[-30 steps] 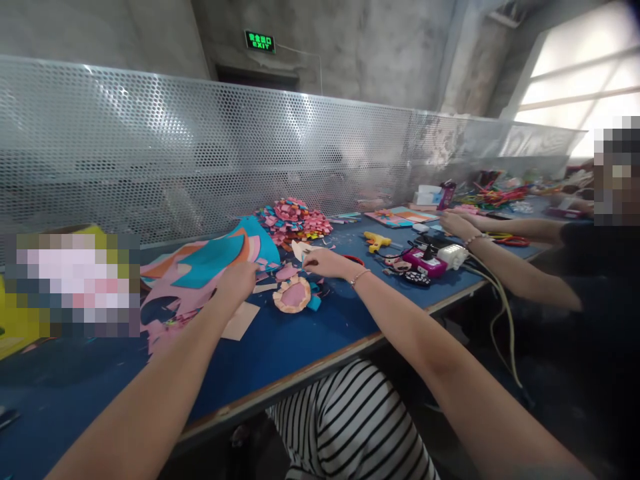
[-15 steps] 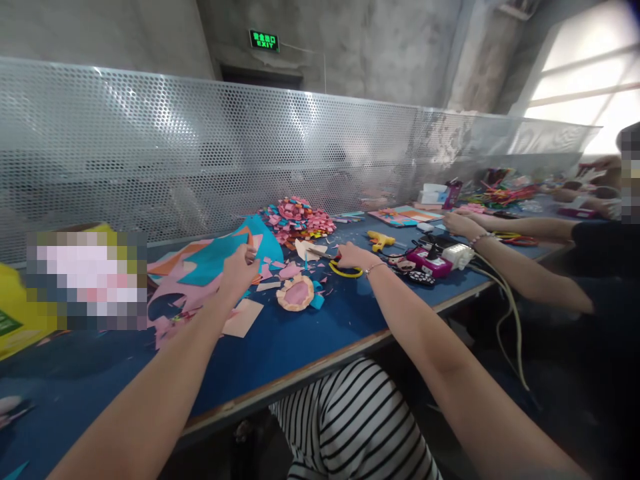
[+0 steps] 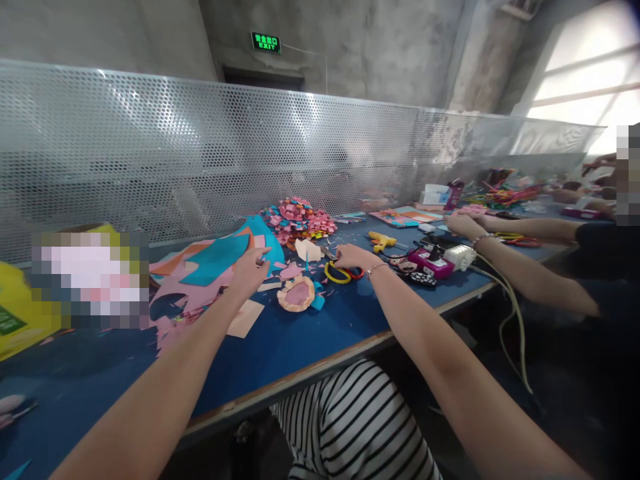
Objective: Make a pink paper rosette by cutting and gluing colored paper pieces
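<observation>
Head cam: scissors (image 3: 338,274) are touched by right hand (image 3: 354,257), grip can't be told, blades aimed left toward cream scrap (image 3: 309,250); left hand (image 3: 250,270) is held loose.

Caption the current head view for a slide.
Right hand at the scissors, left hand by coloured sheets, a frilled pink-centred piece on the blue table.

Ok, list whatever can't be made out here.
All in the head view:
Scissors: partly hidden under the right hand, so its exact grip can't be told.
Left hand: too small to tell whether its fingertips hold anything.
Yellow bag: cut off by the left edge; pixelation masks what lies beside it.
Co-worker's hand: anything in it is too small to tell.
</observation>
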A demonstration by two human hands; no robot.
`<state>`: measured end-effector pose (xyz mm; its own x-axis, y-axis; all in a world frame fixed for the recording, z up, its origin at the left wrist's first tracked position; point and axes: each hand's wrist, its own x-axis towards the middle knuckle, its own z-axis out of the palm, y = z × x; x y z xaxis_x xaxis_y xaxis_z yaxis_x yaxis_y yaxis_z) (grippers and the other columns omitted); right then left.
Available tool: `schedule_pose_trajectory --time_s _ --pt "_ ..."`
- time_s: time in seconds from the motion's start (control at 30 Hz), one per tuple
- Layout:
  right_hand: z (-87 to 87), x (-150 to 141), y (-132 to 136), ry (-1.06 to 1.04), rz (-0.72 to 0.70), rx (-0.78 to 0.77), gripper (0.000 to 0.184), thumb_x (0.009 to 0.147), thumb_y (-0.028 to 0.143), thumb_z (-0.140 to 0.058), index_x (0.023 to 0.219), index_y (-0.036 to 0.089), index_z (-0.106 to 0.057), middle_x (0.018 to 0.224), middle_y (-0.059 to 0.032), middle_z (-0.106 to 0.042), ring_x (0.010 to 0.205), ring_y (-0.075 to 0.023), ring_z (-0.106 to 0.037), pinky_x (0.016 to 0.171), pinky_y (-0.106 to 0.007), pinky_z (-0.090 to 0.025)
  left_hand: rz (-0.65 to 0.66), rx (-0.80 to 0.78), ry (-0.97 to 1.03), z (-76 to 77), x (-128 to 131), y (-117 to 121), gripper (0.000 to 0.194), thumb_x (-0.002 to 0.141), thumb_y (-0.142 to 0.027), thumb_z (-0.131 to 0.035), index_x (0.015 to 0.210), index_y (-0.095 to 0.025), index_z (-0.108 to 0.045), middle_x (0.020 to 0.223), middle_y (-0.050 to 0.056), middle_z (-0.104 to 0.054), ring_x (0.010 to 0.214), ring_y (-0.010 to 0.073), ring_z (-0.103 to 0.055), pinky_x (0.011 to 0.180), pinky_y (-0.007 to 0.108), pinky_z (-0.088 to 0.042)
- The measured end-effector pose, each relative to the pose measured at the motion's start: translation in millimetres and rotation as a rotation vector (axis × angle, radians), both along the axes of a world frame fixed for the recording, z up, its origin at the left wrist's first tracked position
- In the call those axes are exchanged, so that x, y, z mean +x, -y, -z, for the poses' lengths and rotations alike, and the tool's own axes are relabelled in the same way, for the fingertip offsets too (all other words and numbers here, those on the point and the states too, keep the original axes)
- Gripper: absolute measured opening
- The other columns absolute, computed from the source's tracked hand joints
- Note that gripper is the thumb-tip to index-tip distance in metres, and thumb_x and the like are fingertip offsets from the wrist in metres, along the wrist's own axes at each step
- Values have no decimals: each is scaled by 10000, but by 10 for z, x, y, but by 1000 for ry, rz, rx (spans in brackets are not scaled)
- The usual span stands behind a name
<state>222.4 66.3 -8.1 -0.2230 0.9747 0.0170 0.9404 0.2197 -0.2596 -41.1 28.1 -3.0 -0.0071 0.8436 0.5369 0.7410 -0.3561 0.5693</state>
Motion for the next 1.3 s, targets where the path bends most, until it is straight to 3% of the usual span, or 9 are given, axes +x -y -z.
schedule_pose_trajectory --time_s 0.13,0.3,0.57,0.8,1.13,1.3 --pt "-62 -54 12 -98 -26 127 192 769 218 -504 883 122 -625 943 -125 -657 892 -209 -595 706 -246 -405 55 -48 140 -27 43 42 387 626 -163 -462 952 -217 -663 1013 60 -663 844 206 -618 799 324 -465" --pt "-68 -164 57 -359 -254 259 145 768 158 -500 847 134 -619 907 -67 -642 804 -130 -568 716 -220 -408 160 -100 260 -67 113 98 488 625 -133 -422 1061 -181 -636 1072 69 -652 1005 224 -589 865 352 -460" --pt "-7 -322 116 -850 -540 49 230 769 348 -539 875 146 -571 810 -23 -576 687 -94 -534 632 -220 -435 344 -99 116 -15 253 169 537 669 -138 -404 1167 -225 -584 1254 27 -558 1159 212 -497 938 345 -426" --pt "-28 -365 132 -897 -549 -39 152 731 302 -556 714 152 -558 682 1 -569 594 -82 -510 572 -215 -418 347 -113 -14 -49 317 256 546 690 -143 -381 1205 -197 -556 1269 30 -546 1129 190 -513 959 325 -410" --pt "-8 -382 129 -909 -547 -24 157 722 307 -579 726 158 -531 669 20 -534 573 -71 -481 572 -213 -422 344 -93 10 -52 329 268 412 762 -295 -464 1134 -192 -608 1227 56 -579 1087 216 -538 933 348 -423" --pt "-47 -388 184 -892 -532 -57 200 727 341 -597 765 157 -527 661 23 -529 565 -71 -482 569 -215 -423 340 -123 85 -79 336 297 424 742 -381 -513 1097 -182 -628 1168 72 -613 991 218 -580 823 329 -478"
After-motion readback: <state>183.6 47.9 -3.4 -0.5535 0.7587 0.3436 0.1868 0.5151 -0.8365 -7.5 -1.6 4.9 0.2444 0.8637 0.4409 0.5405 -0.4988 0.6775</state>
